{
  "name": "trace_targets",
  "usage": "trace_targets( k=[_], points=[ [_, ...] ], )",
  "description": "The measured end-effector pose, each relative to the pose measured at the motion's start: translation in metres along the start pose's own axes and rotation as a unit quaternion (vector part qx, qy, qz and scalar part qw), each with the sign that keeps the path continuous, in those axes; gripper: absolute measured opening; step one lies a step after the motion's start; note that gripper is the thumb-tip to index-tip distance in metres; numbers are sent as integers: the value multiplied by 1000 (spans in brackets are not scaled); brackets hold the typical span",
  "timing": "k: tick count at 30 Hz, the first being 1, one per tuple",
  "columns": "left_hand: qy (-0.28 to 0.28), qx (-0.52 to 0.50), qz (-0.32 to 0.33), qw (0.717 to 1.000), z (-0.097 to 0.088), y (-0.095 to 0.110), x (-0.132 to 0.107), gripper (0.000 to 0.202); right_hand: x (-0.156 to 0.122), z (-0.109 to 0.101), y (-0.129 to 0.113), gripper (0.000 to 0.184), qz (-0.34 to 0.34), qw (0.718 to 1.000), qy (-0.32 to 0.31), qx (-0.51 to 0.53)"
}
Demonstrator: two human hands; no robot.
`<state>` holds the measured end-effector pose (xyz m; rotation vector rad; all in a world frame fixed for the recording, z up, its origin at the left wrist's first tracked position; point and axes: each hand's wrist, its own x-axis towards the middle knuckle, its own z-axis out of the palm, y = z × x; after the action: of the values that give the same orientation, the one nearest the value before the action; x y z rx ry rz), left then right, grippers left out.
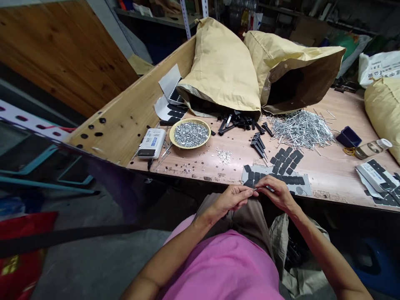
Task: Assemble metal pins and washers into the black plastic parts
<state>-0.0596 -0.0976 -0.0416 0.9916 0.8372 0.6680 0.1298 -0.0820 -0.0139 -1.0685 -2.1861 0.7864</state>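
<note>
My left hand [233, 198] and my right hand [276, 191] meet just below the front edge of the wooden table [331, 175], fingers pinched together. Between them runs a thin metal pin [255, 189], with both hands gripping it; any small part on it is too tiny to make out. Right above the hands, a sheet of black pads [275, 177] lies on the table edge. A small heap of tiny silver bits [224, 156] sits further in. A pile of metal pins [301, 129] and black plastic pieces [259, 143] lie beyond.
A yellow dish of silver bits [190, 134] and a white scale [151, 143] stand at the left. Two tan paper sacks [225, 71] lie at the back, black parts spilling out. A dark blue tray [349, 136], a small bottle [371, 148] and more pad sheets [378, 179] are at the right.
</note>
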Motion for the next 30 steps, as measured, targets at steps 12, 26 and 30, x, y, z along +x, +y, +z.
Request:
trace_targets(
  k=[12,26,30],
  points=[
    [-26,-52,-15,998,5,7,7,65,-1,-4,8,32,192,961,33,199],
    [70,136,117,981,6,-5,15,26,-3,-7,12,27,32,999,18,-4],
    [86,197,158,964,4,-11,15,22,-4,-3,13,24,-18,998,13,-51]
  ],
)
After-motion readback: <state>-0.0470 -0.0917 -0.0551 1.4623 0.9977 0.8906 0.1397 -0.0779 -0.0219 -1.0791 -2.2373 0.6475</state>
